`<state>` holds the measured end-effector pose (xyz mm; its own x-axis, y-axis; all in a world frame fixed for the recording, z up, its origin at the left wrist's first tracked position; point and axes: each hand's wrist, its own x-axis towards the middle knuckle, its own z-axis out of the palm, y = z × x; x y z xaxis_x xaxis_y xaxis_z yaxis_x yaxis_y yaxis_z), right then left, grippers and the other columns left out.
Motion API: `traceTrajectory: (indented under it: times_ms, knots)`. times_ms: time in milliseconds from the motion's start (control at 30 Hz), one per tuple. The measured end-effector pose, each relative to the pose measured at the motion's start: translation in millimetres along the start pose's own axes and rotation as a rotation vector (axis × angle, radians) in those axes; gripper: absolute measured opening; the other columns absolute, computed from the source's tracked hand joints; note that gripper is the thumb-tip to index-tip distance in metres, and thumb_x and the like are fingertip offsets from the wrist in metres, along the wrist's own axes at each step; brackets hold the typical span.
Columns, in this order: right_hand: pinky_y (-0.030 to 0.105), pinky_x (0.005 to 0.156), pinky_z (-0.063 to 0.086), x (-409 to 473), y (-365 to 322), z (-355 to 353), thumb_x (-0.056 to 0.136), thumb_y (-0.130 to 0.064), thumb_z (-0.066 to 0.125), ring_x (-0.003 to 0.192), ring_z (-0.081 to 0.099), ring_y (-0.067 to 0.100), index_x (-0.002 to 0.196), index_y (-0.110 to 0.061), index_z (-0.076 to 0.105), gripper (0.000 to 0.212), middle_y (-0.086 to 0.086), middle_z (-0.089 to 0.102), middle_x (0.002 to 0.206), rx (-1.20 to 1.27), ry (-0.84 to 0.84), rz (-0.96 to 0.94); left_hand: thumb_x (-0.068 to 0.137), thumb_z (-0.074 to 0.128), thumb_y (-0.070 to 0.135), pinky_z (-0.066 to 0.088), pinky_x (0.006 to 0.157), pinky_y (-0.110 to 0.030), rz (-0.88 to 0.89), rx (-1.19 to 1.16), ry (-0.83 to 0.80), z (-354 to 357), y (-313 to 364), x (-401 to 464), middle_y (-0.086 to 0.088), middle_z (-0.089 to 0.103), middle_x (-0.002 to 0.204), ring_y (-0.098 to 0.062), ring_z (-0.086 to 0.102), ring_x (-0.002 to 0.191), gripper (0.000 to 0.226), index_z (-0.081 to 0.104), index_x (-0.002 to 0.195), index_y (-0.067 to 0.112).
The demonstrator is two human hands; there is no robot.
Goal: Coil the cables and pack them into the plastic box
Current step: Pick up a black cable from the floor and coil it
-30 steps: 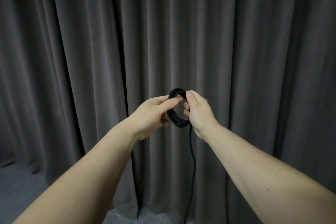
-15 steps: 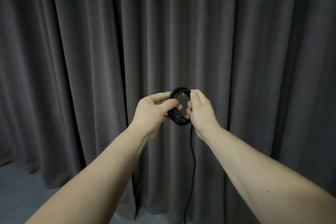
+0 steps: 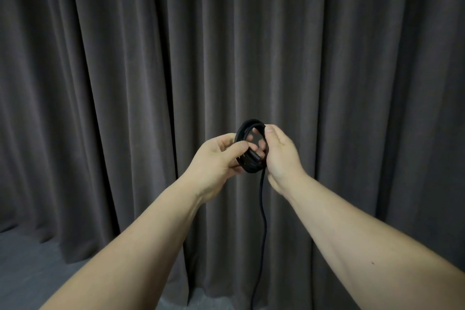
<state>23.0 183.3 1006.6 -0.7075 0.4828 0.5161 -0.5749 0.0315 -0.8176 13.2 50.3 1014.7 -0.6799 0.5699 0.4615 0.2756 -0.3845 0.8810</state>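
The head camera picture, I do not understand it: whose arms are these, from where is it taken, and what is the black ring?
There is no machine here. A person wears a camera on the head, so you see their own two bare arms reaching forward. The left hand and the right hand both grip a black cable wound into a small coil. Its loose end hangs down out of view. Behind hangs a dark grey curtain; below it is grey floor. No table or box shows.

Black cable [image 3: 249, 158] coiled upright (loose tail hanging down).
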Motion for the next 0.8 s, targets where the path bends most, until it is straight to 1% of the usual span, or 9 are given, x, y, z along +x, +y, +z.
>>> traceTrajectory:
  times_ms: [100, 200, 267, 367, 433, 567, 633, 700, 800]
  knots:
    - [0.024, 0.06, 0.044, -3.5, -0.5, 1.2, 0.104, -0.021, 0.035, 0.068, 0.054, 0.012, 0.093, -0.008, 0.061, 0.031, 0.008, 0.06, 0.081, 0.128, -0.104, 0.064, 0.101, 0.042, 0.013, 0.048, 0.083, -0.037, 0.027, -0.177, 0.023, 3.8, -1.3, 0.1, -0.001, 0.058, 0.07, -0.016, 0.061, 0.068, 0.02, 0.06, 0.099, 0.005]
    - [0.022, 0.055, 0.044, -8.6, -5.3, 2.8, 0.104, -0.021, 0.032, 0.059, 0.05, 0.01, 0.104, -0.002, 0.058, 0.032, 0.009, 0.061, 0.076, 0.206, -0.198, 0.123, 0.104, 0.036, 0.027, 0.043, 0.08, -0.034, -0.019, -0.321, 0.06, 7.0, -1.1, 0.8, -0.002, 0.05, 0.063, -0.018, 0.053, 0.066, 0.036, 0.06, 0.093, 0.003]
    - [0.02, 0.053, 0.044, -10.7, -9.0, 2.7, 0.105, -0.02, 0.031, 0.058, 0.049, 0.011, 0.104, -0.001, 0.058, 0.033, 0.008, 0.06, 0.076, 0.229, -0.227, 0.14, 0.103, 0.036, 0.032, 0.044, 0.076, -0.03, -0.041, -0.334, 0.043, 6.1, 0.2, 1.5, -0.002, 0.048, 0.061, -0.019, 0.049, 0.065, 0.038, 0.058, 0.089, 0.004]
    - [0.017, 0.051, 0.041, -12.3, -11.4, 1.6, 0.105, -0.019, 0.03, 0.045, 0.044, 0.005, 0.094, -0.004, 0.059, 0.034, -0.001, 0.059, 0.058, 0.177, -0.278, 0.156, 0.093, 0.044, 0.038, 0.047, 0.071, -0.027, -0.049, -0.275, -0.045, 5.6, 4.0, 0.8, -0.001, 0.05, 0.06, -0.017, 0.052, 0.06, 0.032, 0.053, 0.088, 0.008]
    - [0.017, 0.053, 0.041, -12.4, -10.6, 0.3, 0.105, -0.02, 0.029, 0.044, 0.045, 0.005, 0.092, -0.008, 0.059, 0.034, -0.003, 0.059, 0.054, 0.119, -0.297, 0.151, 0.089, 0.049, 0.038, 0.046, 0.067, -0.025, -0.056, -0.248, -0.086, 2.9, 5.0, 2.6, 0.001, 0.048, 0.058, -0.015, 0.051, 0.056, 0.03, 0.05, 0.09, 0.008]
    - [0.035, 0.067, 0.043, -9.0, -6.4, -1.3, 0.102, -0.029, 0.034, 0.064, 0.057, 0.02, 0.098, -0.016, 0.063, 0.032, 0.018, 0.066, 0.083, -0.067, -0.273, 0.094, 0.094, 0.047, 0.035, 0.033, 0.075, -0.038, -0.009, -0.214, -0.146, -5.6, 2.7, 4.8, 0.003, 0.035, 0.057, -0.015, 0.037, 0.054, 0.026, 0.046, 0.086, 0.011]
    - [0.035, 0.066, 0.041, -6.7, -3.8, -2.6, 0.096, -0.037, 0.037, 0.074, 0.057, 0.027, 0.098, -0.021, 0.064, 0.032, 0.025, 0.066, 0.094, -0.144, -0.256, 0.063, 0.094, 0.047, 0.031, 0.04, 0.07, -0.031, 0.007, -0.214, -0.132, -4.7, 2.9, 3.2, 0.005, 0.033, 0.053, -0.013, 0.034, 0.051, 0.023, 0.047, 0.083, 0.01]
    - [0.032, 0.061, 0.04, -4.9, -3.5, -4.2, 0.095, -0.037, 0.039, 0.074, 0.057, 0.024, 0.097, -0.023, 0.065, 0.03, 0.019, 0.067, 0.089, -0.23, -0.238, 0.022, 0.09, 0.047, 0.028, 0.044, 0.057, -0.021, 0.019, -0.197, -0.091, -4.2, 4.4, 1.8, 0.005, 0.032, 0.05, -0.012, 0.034, 0.047, 0.023, 0.053, 0.083, 0.007]
    - [0.026, 0.054, 0.039, -2.2, -5.1, -7.9, 0.1, -0.022, 0.044, 0.065, 0.047, 0.013, 0.099, -0.019, 0.067, 0.023, 0.003, 0.057, 0.075, -0.263, -0.181, -0.021, 0.088, 0.051, 0.026, 0.037, 0.05, -0.018, 0.069, -0.086, -0.036, -10.6, 2.0, 4.3, 0.005, 0.033, 0.048, -0.012, 0.034, 0.045, 0.023, 0.057, 0.082, 0.006]
